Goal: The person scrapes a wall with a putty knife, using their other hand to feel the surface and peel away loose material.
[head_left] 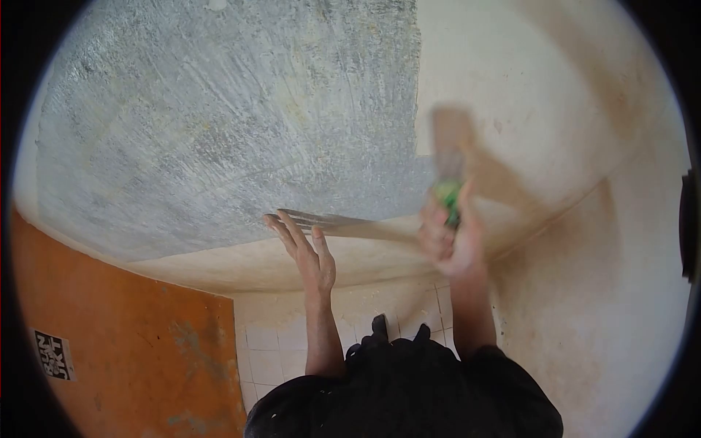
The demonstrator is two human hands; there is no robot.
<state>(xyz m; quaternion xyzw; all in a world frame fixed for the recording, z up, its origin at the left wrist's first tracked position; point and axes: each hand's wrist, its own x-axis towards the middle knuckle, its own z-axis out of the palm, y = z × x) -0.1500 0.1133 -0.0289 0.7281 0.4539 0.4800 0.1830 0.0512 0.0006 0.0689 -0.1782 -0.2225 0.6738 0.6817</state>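
My right hand (453,237) is wrapped round the green handle of a scraper (451,139), whose wide flat blade points up and is blurred by motion. The blade is in front of the cream wall (511,66), just right of the grey patch (241,124). Lower and to the left, my left hand (307,252) has its fingers spread near the grey patch's lower edge, holding nothing. Whether its fingertips touch the wall I cannot tell. The grey patch looks rough and streaked.
An orange surface (131,343) with a black and white sticker (54,355) lies at the lower left. White floor tiles (266,361) show below the wall, with small debris along its foot. Another pale wall (584,314) stands at the right.
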